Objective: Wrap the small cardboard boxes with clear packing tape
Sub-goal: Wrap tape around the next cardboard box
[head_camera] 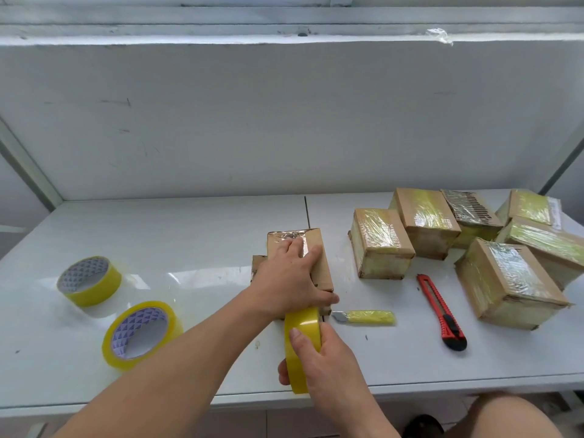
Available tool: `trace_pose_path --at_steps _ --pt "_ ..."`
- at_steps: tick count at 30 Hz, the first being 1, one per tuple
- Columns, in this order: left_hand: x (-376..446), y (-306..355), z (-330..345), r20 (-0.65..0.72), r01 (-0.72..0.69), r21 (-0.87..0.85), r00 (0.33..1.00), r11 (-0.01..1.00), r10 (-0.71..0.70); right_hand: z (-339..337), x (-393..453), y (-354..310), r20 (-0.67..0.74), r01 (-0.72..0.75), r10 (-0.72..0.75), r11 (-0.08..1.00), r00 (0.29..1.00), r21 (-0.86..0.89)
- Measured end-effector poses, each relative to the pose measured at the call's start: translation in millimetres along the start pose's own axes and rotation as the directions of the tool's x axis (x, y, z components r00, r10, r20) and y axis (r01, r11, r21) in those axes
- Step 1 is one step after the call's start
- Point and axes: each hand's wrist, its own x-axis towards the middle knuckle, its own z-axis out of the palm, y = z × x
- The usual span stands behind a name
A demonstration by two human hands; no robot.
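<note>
One box [319, 248] sits mid-table, long axis running away from you; your left hand [290, 279] lies flat on it, right hand [325, 358] grips the roll [301, 330] at its near end, so pull toward yourself.

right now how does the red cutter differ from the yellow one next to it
The red cutter is longer and lies running toward the table's front edge, with no blade visible. The yellow cutter is shorter, lies crosswise, and its blade pokes out toward the box. Both rest untouched on the white table.
</note>
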Motion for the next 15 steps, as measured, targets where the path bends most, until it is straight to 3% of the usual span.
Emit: trace_pose_path --at_steps 15 --pt "2.9 17.5 -24.9 -0.002 0.07 0.035 0.998 0.997 -0.07 -5.7 -8.1 -5.7 0.008 0.029 -0.029 1.0 1.0 -0.008"
